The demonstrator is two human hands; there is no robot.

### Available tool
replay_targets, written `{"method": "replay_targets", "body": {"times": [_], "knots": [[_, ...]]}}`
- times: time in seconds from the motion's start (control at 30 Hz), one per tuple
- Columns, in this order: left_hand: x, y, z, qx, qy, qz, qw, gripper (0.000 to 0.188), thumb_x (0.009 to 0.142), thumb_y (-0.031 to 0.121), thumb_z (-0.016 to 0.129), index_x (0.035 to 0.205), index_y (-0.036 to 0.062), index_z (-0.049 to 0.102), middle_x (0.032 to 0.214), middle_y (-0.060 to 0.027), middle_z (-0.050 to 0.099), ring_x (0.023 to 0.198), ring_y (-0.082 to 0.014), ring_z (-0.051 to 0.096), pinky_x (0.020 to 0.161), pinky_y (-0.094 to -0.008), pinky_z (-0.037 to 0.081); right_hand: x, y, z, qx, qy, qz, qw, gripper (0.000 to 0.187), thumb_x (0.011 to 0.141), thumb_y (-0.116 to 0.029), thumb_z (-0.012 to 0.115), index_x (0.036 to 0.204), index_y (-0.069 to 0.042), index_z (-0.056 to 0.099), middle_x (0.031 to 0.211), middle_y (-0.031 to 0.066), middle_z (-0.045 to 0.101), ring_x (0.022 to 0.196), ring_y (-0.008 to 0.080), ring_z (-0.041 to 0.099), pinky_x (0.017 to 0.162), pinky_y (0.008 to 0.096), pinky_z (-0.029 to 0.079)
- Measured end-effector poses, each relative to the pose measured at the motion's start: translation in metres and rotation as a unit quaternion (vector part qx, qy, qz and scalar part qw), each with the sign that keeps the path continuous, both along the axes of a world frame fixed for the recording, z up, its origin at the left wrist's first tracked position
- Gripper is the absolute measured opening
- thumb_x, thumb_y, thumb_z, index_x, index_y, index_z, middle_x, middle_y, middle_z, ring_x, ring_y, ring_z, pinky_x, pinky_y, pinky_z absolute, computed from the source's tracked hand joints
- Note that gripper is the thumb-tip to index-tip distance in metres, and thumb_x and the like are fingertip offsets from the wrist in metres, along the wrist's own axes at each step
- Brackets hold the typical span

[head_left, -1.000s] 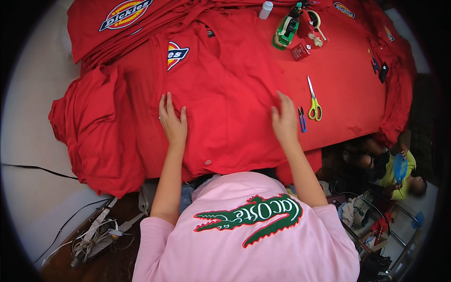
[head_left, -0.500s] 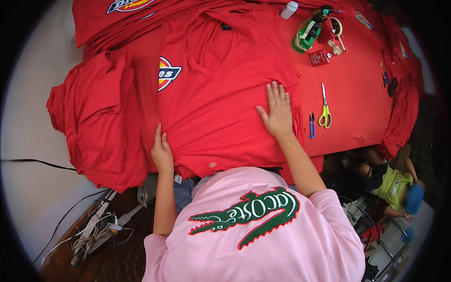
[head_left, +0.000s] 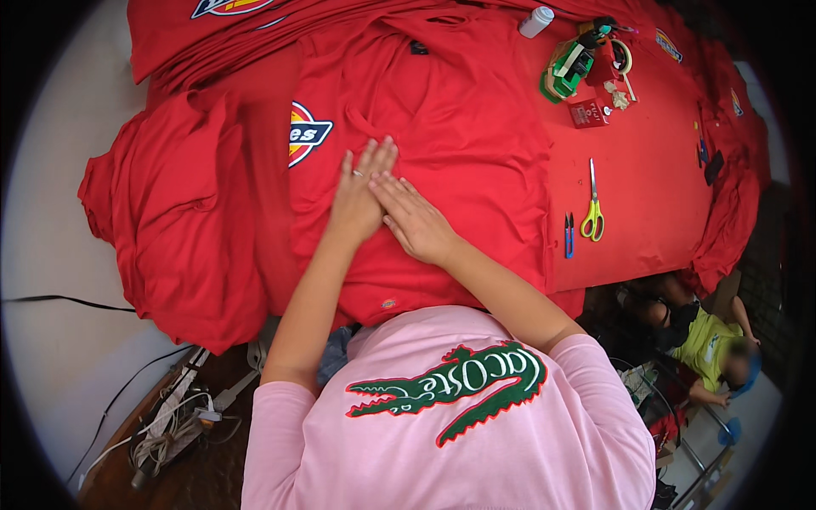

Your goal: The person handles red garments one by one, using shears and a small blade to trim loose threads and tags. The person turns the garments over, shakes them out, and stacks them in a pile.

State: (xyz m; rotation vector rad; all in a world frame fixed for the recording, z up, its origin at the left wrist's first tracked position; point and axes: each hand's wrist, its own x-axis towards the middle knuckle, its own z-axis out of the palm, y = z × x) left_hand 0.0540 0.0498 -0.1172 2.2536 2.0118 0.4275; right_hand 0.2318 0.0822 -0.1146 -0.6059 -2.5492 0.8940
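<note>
Overlapping on the red shirt [head_left: 484,153], left grip [head_left: 358,200] and right grip [head_left: 421,225] lie flat and uncurled, holding nothing.

The red-topped table [head_left: 650,204] is spread with a red V-neck shirt [head_left: 476,161], flanked at left by bunched red cloth [head_left: 170,187]. At right, yellow-handled scissors [head_left: 592,224] and blue thread snips [head_left: 569,245] are laid — at far right, a small red box [head_left: 586,114] and a white bottle [head_left: 536,22] are set.

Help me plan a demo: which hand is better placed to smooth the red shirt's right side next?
Probably the right hand: it lies nearer that side of the red shirt. The left hand sits farther left, partly overlapped by the right hand's fingers.
</note>
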Motion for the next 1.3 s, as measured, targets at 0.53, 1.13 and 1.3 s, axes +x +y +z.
{"method": "replay_targets", "body": {"times": [0.53, 1.13, 1.3], "knots": [[-0.045, 0.084, -0.026, 0.081, 0.108, 0.109, 0.985, 0.058, 0.111, 0.042, 0.041, 0.164, 0.018, 0.035, 0.171, -0.0037, 0.032, 0.158, -0.0245, 0.029, 0.126, -0.0593, 0.018, 0.052, 0.124, -0.024, 0.259, -0.167, -0.275, 0.91, 0.07, 0.104, -0.051, 0.051, 0.161, -0.014, 0.038, 0.168, 0.0166, 0.034, 0.156, 0.035, 0.03, 0.126, 0.0555, 0.022], [0.045, -0.305, 0.003, -0.085, -0.078, 0.3, 0.947, 0.064, 0.103, 0.038, 0.061, 0.159, 0.0137, 0.043, 0.168, -0.0169, 0.034, 0.156, -0.0376, 0.028, 0.126, -0.0549, 0.021, 0.237, -0.072, -0.003, 0.125, -0.158, -0.139, 0.97, 0.068, 0.094, -0.037, 0.07, 0.154, -0.015, 0.049, 0.163, 0.017, 0.039, 0.152, 0.0358, 0.036, 0.125, 0.0518, 0.026], [0.1, -0.335, -0.004, -0.03, -0.309, 0.364, 0.878, 0.028, 0.1, 0.012, 0.062, 0.125, 0.0008, 0.067, 0.13, -0.015, 0.064, 0.114, -0.0271, 0.063, 0.098, -0.0407, 0.051, 0.178, -0.109, 0.034, 0.067, -0.046, 0.086, 0.993, 0.057, 0.078, -0.044, 0.084, 0.115, -0.006, 0.065, 0.115, 0.0133, 0.063, 0.109, 0.0326, 0.059, 0.1, 0.0463, 0.044]]}}
